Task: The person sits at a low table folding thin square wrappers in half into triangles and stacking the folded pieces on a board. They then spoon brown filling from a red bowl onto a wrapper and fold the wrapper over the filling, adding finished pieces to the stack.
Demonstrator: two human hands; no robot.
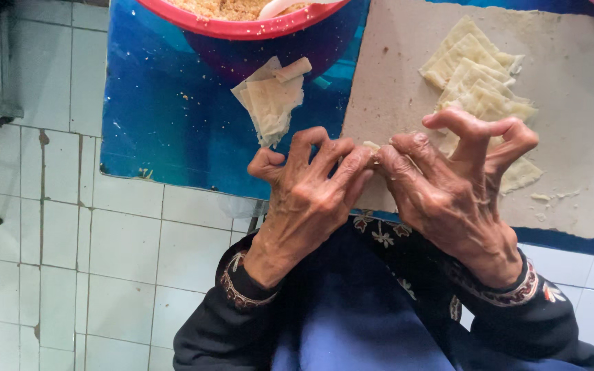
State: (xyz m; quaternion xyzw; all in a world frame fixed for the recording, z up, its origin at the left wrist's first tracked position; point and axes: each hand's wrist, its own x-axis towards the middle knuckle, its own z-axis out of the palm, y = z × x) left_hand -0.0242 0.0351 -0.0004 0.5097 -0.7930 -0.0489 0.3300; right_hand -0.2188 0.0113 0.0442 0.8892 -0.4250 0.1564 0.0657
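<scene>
At the near edge of the beige board (407,82), left hand (311,185) and right hand (455,185) pinching one small dough wrapper (371,146); likely to tear if squeezed too hard.

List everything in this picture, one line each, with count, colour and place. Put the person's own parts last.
bowl of filling: one, red, top centre
loose wrappers: small pile, pale, on the blue table
blue table: one, below the bowl
board: one, beige, right
folded wrappers: several, pale yellow, on the board
floor tiles: pale, left
small dough piece: one, pinched between both hands
left hand: centre
right hand: right of centre
</scene>
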